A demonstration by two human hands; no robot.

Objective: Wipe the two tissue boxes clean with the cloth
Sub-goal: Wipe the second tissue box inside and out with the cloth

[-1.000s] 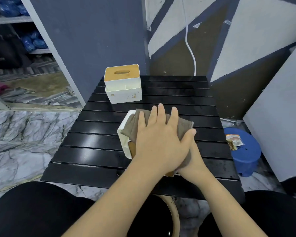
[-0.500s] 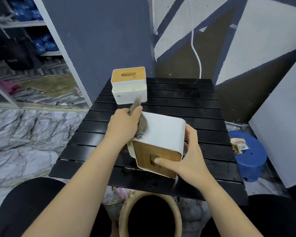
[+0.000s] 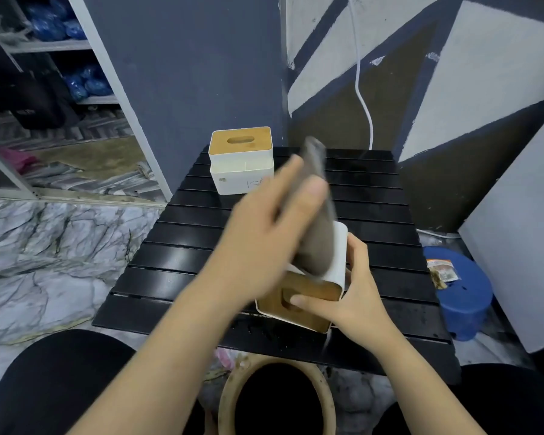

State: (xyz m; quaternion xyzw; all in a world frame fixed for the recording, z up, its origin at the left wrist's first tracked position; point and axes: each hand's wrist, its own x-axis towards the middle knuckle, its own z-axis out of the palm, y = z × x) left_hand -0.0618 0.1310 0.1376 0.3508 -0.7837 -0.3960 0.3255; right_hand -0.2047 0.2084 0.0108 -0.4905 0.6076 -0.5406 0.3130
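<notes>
Head view showed the right hand (image 3: 352, 296) gripping the near tissue box (image 3: 308, 299), tipped on its side on the black slatted table (image 3: 176, 259) with its wooden lid facing the person and the thumb at the slot. Blurred, the left hand (image 3: 264, 243) pinched the grey cloth (image 3: 319, 227) against the box's white upper side. Upright, the second tissue box (image 3: 241, 161) stood at the table's far edge, well apart.

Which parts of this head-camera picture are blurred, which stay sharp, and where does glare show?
Head view: the left hand and the cloth it holds are smeared by motion blur; the right hand, gripping the tipped tissue box, is fairly sharp, as is the far tissue box; soft glare streaks the slats of the black table; wide-angle distortion bends the edges.
</notes>
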